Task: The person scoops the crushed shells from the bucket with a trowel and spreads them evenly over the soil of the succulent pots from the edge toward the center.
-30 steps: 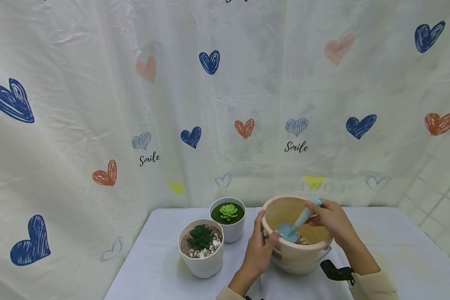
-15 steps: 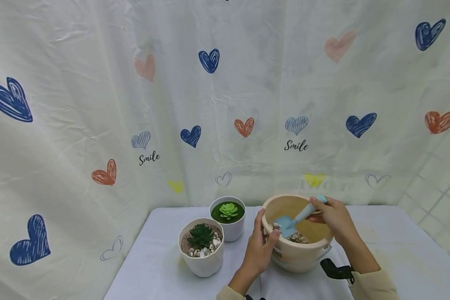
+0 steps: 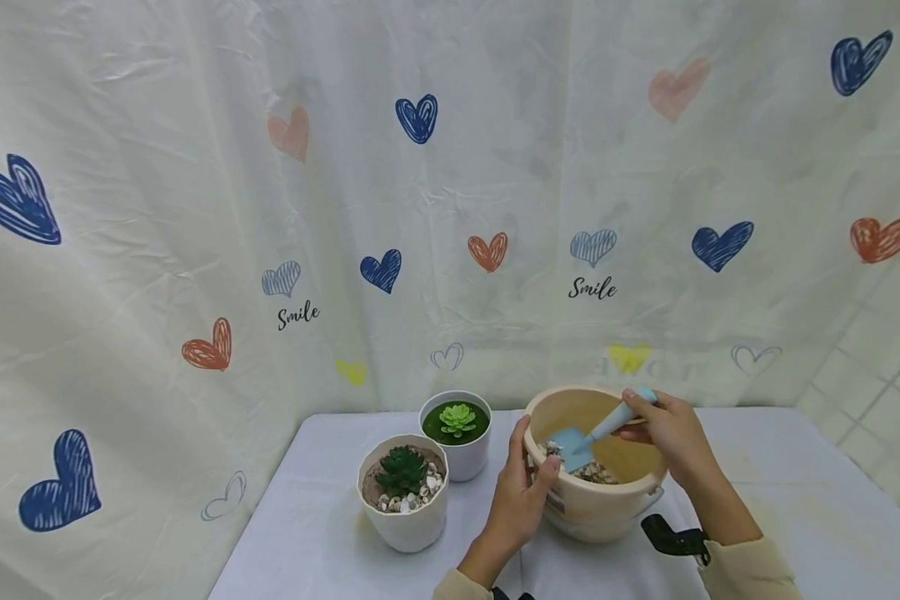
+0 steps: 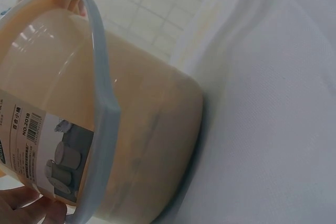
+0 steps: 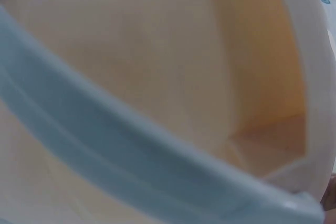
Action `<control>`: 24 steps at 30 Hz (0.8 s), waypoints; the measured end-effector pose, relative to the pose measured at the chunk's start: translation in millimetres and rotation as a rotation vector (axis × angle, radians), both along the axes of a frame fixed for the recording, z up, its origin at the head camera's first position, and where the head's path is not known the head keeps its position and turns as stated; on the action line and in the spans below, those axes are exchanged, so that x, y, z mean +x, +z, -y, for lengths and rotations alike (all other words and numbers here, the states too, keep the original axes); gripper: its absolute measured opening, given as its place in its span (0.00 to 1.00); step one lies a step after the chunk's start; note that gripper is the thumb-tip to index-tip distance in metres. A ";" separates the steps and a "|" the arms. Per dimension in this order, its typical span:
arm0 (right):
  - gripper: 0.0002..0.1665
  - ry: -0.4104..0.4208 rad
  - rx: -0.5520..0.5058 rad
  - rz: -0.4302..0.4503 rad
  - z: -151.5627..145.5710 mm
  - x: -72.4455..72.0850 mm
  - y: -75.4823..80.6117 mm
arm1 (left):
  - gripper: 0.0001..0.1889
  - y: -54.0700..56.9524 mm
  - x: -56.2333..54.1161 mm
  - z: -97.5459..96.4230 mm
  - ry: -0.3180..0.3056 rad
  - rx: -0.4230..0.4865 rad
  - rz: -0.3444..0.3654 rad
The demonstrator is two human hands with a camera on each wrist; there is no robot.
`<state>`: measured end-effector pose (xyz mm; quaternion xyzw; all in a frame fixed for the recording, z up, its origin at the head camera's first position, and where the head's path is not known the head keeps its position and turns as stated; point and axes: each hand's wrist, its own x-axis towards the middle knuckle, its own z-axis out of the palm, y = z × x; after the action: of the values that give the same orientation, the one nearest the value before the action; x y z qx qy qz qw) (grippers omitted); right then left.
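A beige bucket [image 3: 596, 510] stands on the table, with small pebbles [image 3: 596, 473] inside it. My left hand [image 3: 516, 500] grips its left rim, thumb toward the front. My right hand [image 3: 678, 437] holds the handle of a light blue toy shovel [image 3: 615, 419] over the right rim. The shovel's blade slants down to the left among the pebbles. In the left wrist view the bucket's grey-blue carrying handle [image 4: 105, 124] hangs across a printed label [image 4: 52, 145]. The right wrist view is filled by the bucket wall [image 5: 173, 61] and that handle [image 5: 131, 140]; the shovel is not visible there.
Left of the bucket stands a white pot [image 3: 405, 533] with a dark green succulent and pebbles. Behind it is another white pot [image 3: 465, 463] with a light green succulent. A white cloth covers the table [image 3: 292, 517]. A heart-printed curtain [image 3: 525, 167] hangs behind.
The shovel's blade has lifted and shifted slightly left within the bucket, showing more pebbles. My right hand has risen a little with it. My left hand keeps its grip on the rim.
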<state>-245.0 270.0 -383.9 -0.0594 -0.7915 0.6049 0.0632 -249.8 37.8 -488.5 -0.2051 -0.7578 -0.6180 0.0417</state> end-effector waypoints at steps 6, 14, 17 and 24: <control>0.39 -0.009 -0.024 -0.015 0.5 -0.2 0.9 | 0.36 2.0 0.9 0.5 -0.002 -0.008 -0.005; 0.36 -0.023 -0.032 -0.045 1.1 -1.3 -0.1 | 0.37 3.0 0.7 1.0 -0.013 -0.001 -0.007; 0.36 -0.025 -0.034 -0.047 0.9 -2.0 -0.9 | 0.37 2.8 0.9 1.1 -0.015 -0.001 -0.003; 0.33 -0.038 -0.054 -0.045 -0.4 -4.0 -2.5 | 0.37 1.7 0.4 1.1 -0.025 0.007 -0.007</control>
<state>-249.0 270.4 -386.4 -0.0624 -0.7721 0.6259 0.0910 -249.3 36.7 -486.8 -0.2165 -0.7528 -0.6205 0.0372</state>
